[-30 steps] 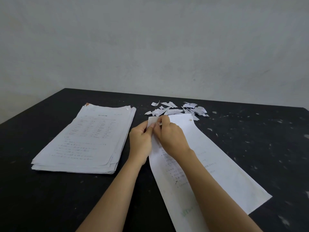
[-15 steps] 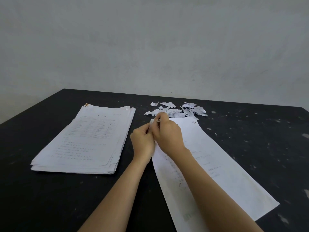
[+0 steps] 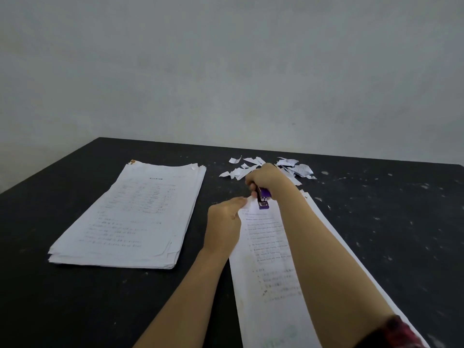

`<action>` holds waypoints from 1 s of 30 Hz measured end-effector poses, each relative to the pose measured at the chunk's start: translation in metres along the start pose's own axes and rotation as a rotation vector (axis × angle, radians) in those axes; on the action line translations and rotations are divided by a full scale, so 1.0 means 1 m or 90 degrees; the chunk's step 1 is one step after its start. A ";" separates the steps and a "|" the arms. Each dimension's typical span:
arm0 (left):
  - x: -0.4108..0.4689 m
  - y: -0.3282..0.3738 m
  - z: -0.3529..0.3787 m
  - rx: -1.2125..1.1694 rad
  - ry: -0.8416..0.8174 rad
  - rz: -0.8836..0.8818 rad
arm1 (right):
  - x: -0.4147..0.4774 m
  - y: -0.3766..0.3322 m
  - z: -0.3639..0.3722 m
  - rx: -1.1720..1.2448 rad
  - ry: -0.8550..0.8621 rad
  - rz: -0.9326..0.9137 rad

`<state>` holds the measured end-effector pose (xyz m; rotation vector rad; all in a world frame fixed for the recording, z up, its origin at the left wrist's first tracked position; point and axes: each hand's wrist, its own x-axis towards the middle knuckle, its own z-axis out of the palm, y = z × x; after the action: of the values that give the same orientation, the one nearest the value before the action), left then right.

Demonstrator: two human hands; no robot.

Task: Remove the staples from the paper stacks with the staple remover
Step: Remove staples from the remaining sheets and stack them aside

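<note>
Right hand (image 3: 270, 180): clenched around the purple staple remover (image 3: 263, 198), tip at the stapled sheets' (image 3: 270, 249) top corner.
Left hand (image 3: 224, 222): corner pinched flat.
Risk: corner torn off — scraps (image 3: 295, 168) already lie nearby — if levered sharply.

I see the purple remover (image 3: 263, 200) upright on the near stack's (image 3: 270, 259) far corner; a thicker stack (image 3: 130, 217) lies flat left.
</note>
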<state>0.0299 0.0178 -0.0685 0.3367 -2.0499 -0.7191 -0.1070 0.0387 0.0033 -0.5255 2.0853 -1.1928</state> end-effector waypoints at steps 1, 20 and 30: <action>0.000 0.000 0.001 0.010 0.001 -0.004 | 0.004 0.000 0.000 -0.005 0.016 0.006; 0.013 -0.014 -0.009 -0.265 0.139 -0.420 | -0.040 0.056 -0.066 -0.012 0.298 0.016; 0.052 0.046 -0.050 -0.432 -0.053 -0.502 | -0.105 0.043 -0.110 0.061 0.200 -0.075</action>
<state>0.0446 0.0104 0.0154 0.7252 -1.5754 -1.8585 -0.1133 0.1918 0.0426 -0.4446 2.2681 -1.5184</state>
